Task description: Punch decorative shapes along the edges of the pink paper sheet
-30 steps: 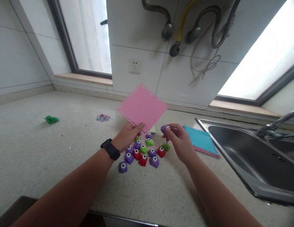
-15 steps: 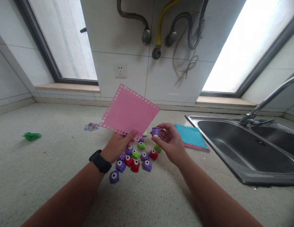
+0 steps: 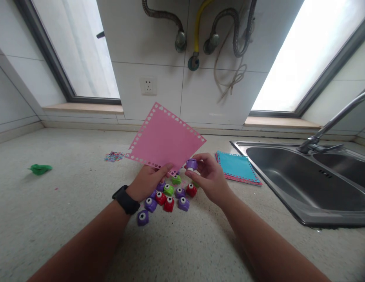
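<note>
My left hand [image 3: 150,181] pinches a pink sheet of paper [image 3: 167,137] by its lower edge, holding it up off the counter. Small cut-out shapes run along the sheet's edges; the right-hand lower edge looks mostly uncut. Between the thumb and fingers of my right hand [image 3: 211,176] is a purple craft punch [image 3: 191,164], its white button facing down, close to the sheet's lower right edge. Beneath both hands lie several more punches: a red punch [image 3: 169,204], a green punch [image 3: 168,190] and a purple punch [image 3: 142,217] among them. The sheet and hands partly hide some.
A stack of blue and pink punched sheets [image 3: 238,167] lies right of my right hand, beside the steel sink [image 3: 300,217] with its faucet [image 3: 323,133]. Left of the sheet is a pile of paper bits [image 3: 113,156]; a green crumpled piece [image 3: 40,169] lies farther left.
The pink sheet has shifted right and turned slightly, bringing its lower right edge closer to the purple punch. My right hand has moved a little to the left with the punch.
</note>
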`<state>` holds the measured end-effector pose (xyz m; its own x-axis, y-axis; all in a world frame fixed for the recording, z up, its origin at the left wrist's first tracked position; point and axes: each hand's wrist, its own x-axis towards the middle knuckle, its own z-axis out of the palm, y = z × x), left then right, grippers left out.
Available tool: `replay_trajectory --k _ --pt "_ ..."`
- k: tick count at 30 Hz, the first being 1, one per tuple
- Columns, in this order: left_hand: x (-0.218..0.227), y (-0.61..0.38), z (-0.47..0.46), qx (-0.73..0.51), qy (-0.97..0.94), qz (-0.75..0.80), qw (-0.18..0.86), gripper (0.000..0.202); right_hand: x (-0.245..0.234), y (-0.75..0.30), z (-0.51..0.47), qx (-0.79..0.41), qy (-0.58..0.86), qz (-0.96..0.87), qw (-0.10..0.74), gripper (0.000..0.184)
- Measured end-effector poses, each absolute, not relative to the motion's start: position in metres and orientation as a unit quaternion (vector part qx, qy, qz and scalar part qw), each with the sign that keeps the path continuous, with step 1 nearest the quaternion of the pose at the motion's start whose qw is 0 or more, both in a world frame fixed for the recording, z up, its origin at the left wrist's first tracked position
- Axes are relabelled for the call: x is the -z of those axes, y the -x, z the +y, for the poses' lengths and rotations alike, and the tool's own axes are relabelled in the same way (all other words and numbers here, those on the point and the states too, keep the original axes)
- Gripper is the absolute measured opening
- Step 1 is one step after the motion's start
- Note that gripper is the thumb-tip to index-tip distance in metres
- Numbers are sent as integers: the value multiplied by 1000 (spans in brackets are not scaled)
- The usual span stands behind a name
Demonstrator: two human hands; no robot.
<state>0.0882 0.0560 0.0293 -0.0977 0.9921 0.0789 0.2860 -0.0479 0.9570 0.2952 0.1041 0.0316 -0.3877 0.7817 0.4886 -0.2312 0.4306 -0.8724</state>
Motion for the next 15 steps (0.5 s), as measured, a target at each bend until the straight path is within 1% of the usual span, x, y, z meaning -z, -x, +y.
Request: replay_trajectory --k 7,11,15 --pt "-31 -88 54 -451 -590 556 373 54 -30 -294 107 -519 232 -664 486 32" --pt "-27 -87 56 -449 -602 543 376 53 -34 -293 106 -538 264 -677 427 25" --pt "-27 -87 58 -450 -619 512 389 48 -34 -293 103 -585 265 -670 372 28"
